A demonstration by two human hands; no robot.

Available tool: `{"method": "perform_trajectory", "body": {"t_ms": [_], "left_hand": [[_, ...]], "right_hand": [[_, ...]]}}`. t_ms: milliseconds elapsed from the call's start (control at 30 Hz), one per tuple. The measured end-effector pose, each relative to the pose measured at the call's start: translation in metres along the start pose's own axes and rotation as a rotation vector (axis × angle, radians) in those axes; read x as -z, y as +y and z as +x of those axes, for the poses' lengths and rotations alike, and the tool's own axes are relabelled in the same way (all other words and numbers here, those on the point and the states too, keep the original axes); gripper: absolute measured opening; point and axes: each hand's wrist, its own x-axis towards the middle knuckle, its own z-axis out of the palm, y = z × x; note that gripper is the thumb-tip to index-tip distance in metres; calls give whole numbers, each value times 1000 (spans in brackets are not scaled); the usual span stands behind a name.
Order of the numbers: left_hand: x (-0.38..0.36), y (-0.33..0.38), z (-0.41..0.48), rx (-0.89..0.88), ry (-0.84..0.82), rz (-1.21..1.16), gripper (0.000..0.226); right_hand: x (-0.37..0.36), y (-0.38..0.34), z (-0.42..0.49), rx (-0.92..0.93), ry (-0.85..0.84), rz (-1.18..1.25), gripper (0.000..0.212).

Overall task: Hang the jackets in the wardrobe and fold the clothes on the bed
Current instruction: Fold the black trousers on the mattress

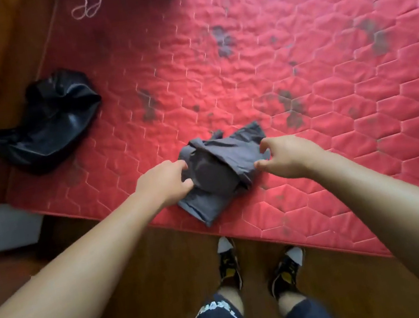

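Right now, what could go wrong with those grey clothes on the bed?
The grey garment lies bunched right at the mattress edge, so a tug might slide it onto the floor. Folded this crumpled, it would likely come out lumpy. The black garment straddles the mattress side and may slip off.

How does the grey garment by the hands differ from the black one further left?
The grey garment is matte; the black garment is shiny. Grey lies on the mattress between the left hand and right hand; black sits untouched at its left edge. Both lie crumpled.
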Motion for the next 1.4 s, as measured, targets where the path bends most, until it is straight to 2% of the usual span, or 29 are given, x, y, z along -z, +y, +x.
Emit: {"method": "perform_trajectory", "body": {"t_ms": [133, 333, 433, 600, 733, 833, 933, 1033, 1100, 1167, 1200, 1267, 1400], "left_hand": [[-59, -22, 81, 70, -49, -23, 54], [-162, -59, 192, 279, -97, -107, 94], [-199, -64, 237, 281, -110, -215, 107], [-243, -58, 268, 229, -11, -231, 69], [-244, -47, 249, 181, 62, -334, 42], [-210, -31, 217, 119, 184, -435, 26], [-152, -14, 181, 43, 269, -596, 20], [-79, 3, 139, -73, 262, -746, 31], [-27, 12, 106, -221, 256, -762, 38], [25, 21, 72, -357, 267, -749, 43], [53, 25, 56, -409, 278, -738, 45], [109, 35, 22, -526, 309, -705, 49], [217, 57, -59, -768, 416, -495, 38]], "right_hand": [[-59, 7, 94, 10, -55, -28, 60], [-171, 15, 202, -4, -48, -95, 77], [-211, 21, 238, -32, -41, -105, 75], [-256, 31, 260, -39, 78, -248, 43], [-249, 39, 249, -32, 28, -156, 27], [-224, 42, 222, 2, -32, -37, 23], [-178, 32, 178, -5, -71, 60, 23], [-115, 17, 128, -7, -102, 172, 16], [-67, 5, 92, -14, -88, 247, 32], [-15, -9, 51, -15, -32, 317, 70], [12, -17, 31, 4, 8, 339, 82], [62, -35, -7, 58, 106, 376, 83], [146, -67, -69, 176, 385, 402, 80]]}}
